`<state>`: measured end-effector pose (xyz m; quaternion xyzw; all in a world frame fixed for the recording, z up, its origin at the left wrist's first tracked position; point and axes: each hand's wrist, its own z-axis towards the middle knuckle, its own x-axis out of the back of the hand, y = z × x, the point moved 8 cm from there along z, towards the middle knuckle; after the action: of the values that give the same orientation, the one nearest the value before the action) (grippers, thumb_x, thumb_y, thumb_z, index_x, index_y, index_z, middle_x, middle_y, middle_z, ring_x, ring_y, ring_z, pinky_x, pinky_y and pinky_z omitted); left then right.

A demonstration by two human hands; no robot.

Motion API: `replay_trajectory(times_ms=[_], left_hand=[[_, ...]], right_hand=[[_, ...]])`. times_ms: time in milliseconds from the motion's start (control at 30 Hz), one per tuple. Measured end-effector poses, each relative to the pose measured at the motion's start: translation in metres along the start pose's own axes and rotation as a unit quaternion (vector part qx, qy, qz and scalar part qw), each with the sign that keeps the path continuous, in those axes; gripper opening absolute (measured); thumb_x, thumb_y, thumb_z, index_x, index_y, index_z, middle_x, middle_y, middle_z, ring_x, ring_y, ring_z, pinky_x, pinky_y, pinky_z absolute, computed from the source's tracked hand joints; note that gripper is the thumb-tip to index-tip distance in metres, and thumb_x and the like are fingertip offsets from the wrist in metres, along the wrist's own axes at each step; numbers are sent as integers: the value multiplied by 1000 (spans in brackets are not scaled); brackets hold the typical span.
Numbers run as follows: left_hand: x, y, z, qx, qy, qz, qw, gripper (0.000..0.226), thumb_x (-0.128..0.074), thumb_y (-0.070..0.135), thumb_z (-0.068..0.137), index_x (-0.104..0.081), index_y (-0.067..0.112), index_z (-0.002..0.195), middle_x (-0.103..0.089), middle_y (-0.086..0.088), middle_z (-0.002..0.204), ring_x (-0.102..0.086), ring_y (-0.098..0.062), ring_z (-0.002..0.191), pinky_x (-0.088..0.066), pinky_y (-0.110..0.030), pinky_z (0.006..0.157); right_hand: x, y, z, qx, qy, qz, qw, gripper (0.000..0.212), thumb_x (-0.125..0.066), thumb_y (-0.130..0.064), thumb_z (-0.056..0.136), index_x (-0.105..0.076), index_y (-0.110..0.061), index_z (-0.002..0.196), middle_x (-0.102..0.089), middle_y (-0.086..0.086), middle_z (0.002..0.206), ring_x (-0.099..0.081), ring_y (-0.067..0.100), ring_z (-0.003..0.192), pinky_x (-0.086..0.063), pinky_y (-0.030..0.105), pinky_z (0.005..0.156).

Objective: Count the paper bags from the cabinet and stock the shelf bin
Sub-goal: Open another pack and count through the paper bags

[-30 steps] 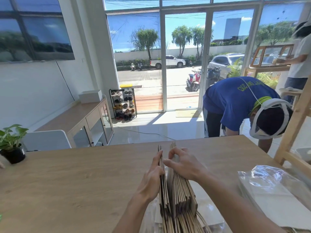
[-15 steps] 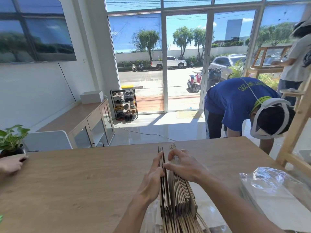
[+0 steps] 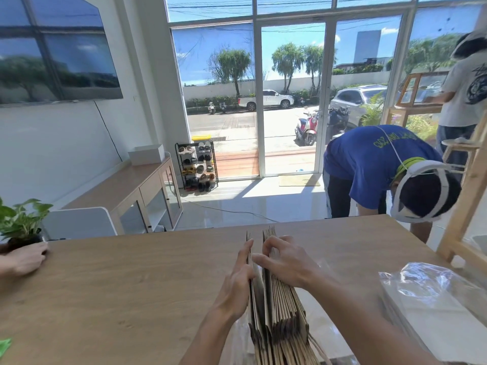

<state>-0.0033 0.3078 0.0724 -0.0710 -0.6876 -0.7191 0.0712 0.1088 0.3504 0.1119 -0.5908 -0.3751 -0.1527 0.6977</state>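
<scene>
A stack of flat brown paper bags [image 3: 280, 309] stands on edge on the wooden table [image 3: 131, 285], right in front of me. My left hand [image 3: 234, 283] lies flat against the left side of the stack, its fingers straight along the bags. My right hand [image 3: 286, 259] rests on the top edges of the bags, its curled fingertips parting them, so a narrow gap shows between a few bags on the left and the rest. The bags' twine handles [image 3: 316, 346] stick out at the near end.
A clear plastic package [image 3: 432, 293] lies on the table at my right. Another person's hand [image 3: 25, 259] rests at the table's left edge beside a potted plant [image 3: 21, 222]. A person in a blue shirt [image 3: 374, 167] bends down behind the table. A wooden shelf frame [image 3: 469, 196] stands at far right.
My right fingers have worked along the tops of the bags, widening the gap. Another person's hand has come to rest on the table at the left edge.
</scene>
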Motion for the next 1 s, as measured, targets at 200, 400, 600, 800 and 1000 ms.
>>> replay_trajectory(times_ms=[200, 400, 600, 800, 1000], left_hand=[[3, -3, 2, -4, 12, 1, 1000, 77, -31, 28, 72, -25, 41, 147, -28, 20, 142, -19, 3, 131, -15, -24, 106], [4, -8, 3, 4, 16, 7, 1000, 76, -32, 32, 72, -25, 45, 146, -34, 18, 145, -30, 6, 129, -18, -25, 110], [5, -13, 7, 14, 15, -1, 1000, 65, -35, 37, 69, -31, 70, 124, -35, 8, 154, -33, -13, 139, -22, -46, 119], [8, -20, 8, 17, 11, -19, 1000, 64, -36, 45, 68, -32, 74, 125, -38, 4, 153, -36, -16, 140, -23, -47, 118], [7, -11, 5, -3, 24, -21, 1000, 72, -32, 28, 73, -30, 45, 143, -30, 16, 150, -22, 2, 136, -16, -25, 112]], right_hand=[[-2, -1, 1, 1, 2, 7, 1000, 19, -56, -31, 86, -53, -32, 104, -43, 1, 125, -45, 17, 103, -35, 28, 84], [-4, -3, 1, 10, -16, 7, 1000, 8, -53, -35, 90, -60, -40, 91, -44, 2, 130, -46, 19, 120, -35, 28, 98], [-4, -6, 1, 16, -11, -11, 1000, 13, -61, -48, 83, -57, -36, 82, -43, 0, 125, -44, 15, 110, -31, 24, 89], [-5, -3, 1, 15, -15, -9, 1000, 11, -59, -46, 85, -57, -36, 90, -43, 0, 126, -46, 19, 116, -33, 26, 90], [-3, -4, -1, 20, -6, -6, 1000, 22, -55, -34, 88, -51, -41, 109, -44, 0, 126, -46, 18, 108, -32, 27, 86]])
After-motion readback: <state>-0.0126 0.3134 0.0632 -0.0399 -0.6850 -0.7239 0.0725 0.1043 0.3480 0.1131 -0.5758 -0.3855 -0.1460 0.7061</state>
